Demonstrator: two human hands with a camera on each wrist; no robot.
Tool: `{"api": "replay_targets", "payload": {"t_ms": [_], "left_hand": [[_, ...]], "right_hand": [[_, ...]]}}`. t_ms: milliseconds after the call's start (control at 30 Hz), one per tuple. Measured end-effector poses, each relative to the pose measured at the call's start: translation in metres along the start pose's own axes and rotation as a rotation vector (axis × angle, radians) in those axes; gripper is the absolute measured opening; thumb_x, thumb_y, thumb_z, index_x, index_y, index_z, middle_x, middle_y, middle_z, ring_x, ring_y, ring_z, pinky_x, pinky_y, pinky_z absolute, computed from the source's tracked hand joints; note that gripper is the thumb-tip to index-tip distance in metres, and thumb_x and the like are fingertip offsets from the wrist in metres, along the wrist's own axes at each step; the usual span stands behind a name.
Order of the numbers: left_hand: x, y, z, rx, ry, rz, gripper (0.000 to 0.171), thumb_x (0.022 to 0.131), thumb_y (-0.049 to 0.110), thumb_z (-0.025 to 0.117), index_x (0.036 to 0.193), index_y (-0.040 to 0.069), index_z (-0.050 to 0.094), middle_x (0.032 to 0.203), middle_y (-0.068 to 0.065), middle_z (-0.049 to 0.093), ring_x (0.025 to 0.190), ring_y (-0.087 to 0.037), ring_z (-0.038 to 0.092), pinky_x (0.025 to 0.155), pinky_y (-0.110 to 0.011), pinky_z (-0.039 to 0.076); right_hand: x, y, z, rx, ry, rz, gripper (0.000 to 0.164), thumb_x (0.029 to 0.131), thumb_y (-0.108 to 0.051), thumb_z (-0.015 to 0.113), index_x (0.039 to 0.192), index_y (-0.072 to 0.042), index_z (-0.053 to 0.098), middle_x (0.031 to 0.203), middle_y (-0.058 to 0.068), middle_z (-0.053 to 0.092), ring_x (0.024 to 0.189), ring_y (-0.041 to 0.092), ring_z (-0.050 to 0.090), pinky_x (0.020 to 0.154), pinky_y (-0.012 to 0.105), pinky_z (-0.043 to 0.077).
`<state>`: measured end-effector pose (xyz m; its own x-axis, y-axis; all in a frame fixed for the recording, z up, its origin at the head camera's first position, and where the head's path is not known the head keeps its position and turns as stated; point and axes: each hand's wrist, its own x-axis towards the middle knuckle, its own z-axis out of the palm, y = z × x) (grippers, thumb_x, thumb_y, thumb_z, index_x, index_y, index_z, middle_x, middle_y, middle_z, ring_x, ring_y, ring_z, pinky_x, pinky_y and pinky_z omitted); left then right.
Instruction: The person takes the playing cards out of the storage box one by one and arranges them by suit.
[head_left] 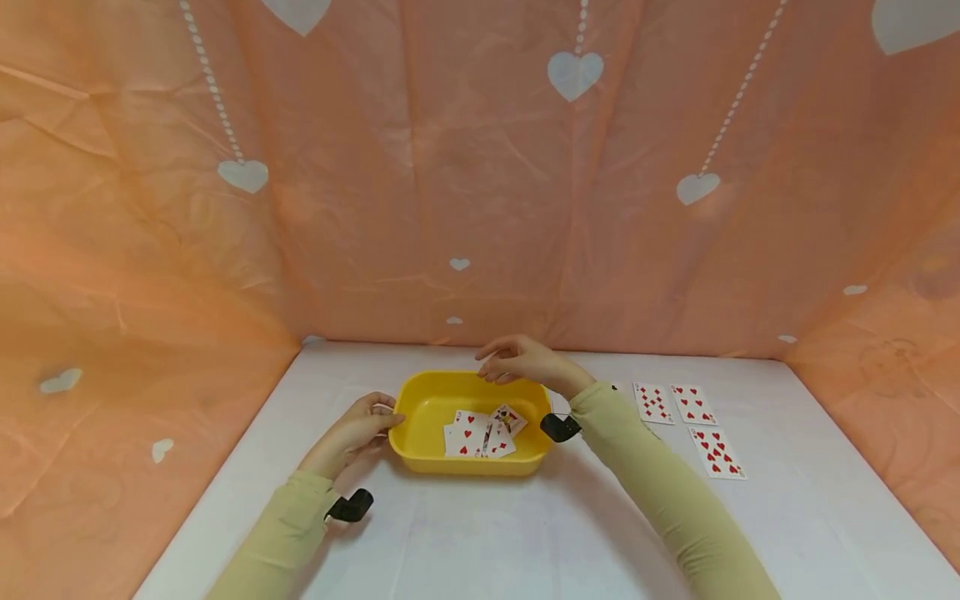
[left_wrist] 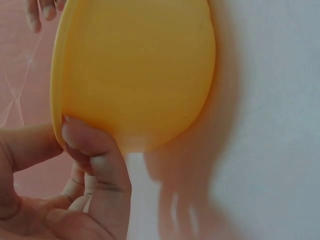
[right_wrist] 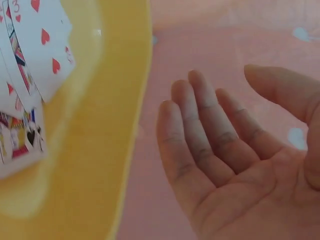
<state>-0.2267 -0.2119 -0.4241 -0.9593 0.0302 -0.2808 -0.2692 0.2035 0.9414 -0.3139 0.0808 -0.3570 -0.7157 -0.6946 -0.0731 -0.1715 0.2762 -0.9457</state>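
A yellow plastic tub [head_left: 472, 467] stands on the white table, with several playing cards [head_left: 468, 435] lying overlapped inside it. Among them are red number cards and a face card [head_left: 508, 419]. My left hand [head_left: 363, 429] pinches the tub's left rim between thumb and fingers; the left wrist view shows this grip on the yellow wall [left_wrist: 140, 70] up close. Over the tub's back right rim hovers my right hand [head_left: 525, 362], palm facing the tub. In the right wrist view its fingers [right_wrist: 200, 130] are loosely extended, the thumb apart, and nothing is held.
To the right of the tub lie a diamond card [head_left: 652, 403], a heart card [head_left: 693, 405] and, nearer, another heart card [head_left: 717, 453], all face up. An orange cloth [head_left: 480, 208] with white hearts walls the table at the back and sides.
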Motion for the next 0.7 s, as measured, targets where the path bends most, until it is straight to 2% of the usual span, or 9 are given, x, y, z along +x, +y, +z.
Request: {"api": "replay_targets", "payload": {"t_ms": [167, 300, 400, 567, 700], "left_hand": [[0.0, 0.0, 0.0, -0.006, 0.005, 0.001, 0.03, 0.094, 0.005, 0.058, 0.117, -0.004, 0.043, 0.095, -0.014, 0.056, 0.074, -0.019, 0.058, 0.064, -0.029, 0.049], [-0.001, 0.0, 0.001, -0.001, 0.002, 0.003, 0.031, 0.094, 0.005, 0.058, 0.118, -0.004, 0.042, 0.095, -0.014, 0.056, 0.074, -0.019, 0.058, 0.064, -0.029, 0.049], [-0.001, 0.001, 0.001, -0.004, 0.004, -0.003, 0.031, 0.094, 0.006, 0.058, 0.119, -0.004, 0.042, 0.096, -0.015, 0.056, 0.073, -0.018, 0.058, 0.064, -0.03, 0.048], [0.0, 0.0, 0.001, -0.001, -0.002, -0.019, 0.032, 0.095, 0.007, 0.058, 0.12, -0.003, 0.041, 0.094, -0.014, 0.056, 0.07, -0.016, 0.057, 0.061, -0.028, 0.047], [0.0, 0.0, 0.001, -0.001, 0.0, -0.018, 0.031, 0.095, 0.007, 0.058, 0.12, -0.003, 0.042, 0.094, -0.013, 0.057, 0.069, -0.016, 0.056, 0.06, -0.028, 0.046]], "right_hand": [[0.012, 0.01, 0.014, -0.018, -0.057, 0.075, 0.037, 0.094, -0.015, 0.06, 0.126, 0.004, 0.054, 0.116, 0.022, 0.062, 0.112, 0.041, 0.054, 0.094, 0.044, 0.045], [0.021, 0.02, 0.022, -0.04, -0.079, 0.144, 0.039, 0.094, -0.014, 0.059, 0.127, 0.007, 0.053, 0.117, 0.023, 0.061, 0.111, 0.04, 0.053, 0.095, 0.045, 0.044], [0.026, 0.025, 0.026, -0.061, -0.086, 0.165, 0.039, 0.095, -0.013, 0.057, 0.127, 0.009, 0.053, 0.116, 0.024, 0.061, 0.107, 0.04, 0.055, 0.092, 0.047, 0.045], [0.033, 0.032, 0.03, -0.113, -0.087, 0.192, 0.034, 0.096, -0.014, 0.055, 0.12, 0.01, 0.058, 0.099, 0.025, 0.062, 0.086, 0.033, 0.058, 0.083, 0.043, 0.051], [0.035, 0.036, 0.033, -0.156, -0.105, 0.233, 0.029, 0.096, -0.016, 0.055, 0.107, 0.01, 0.061, 0.08, 0.016, 0.055, 0.069, 0.024, 0.048, 0.067, 0.034, 0.045]]}}
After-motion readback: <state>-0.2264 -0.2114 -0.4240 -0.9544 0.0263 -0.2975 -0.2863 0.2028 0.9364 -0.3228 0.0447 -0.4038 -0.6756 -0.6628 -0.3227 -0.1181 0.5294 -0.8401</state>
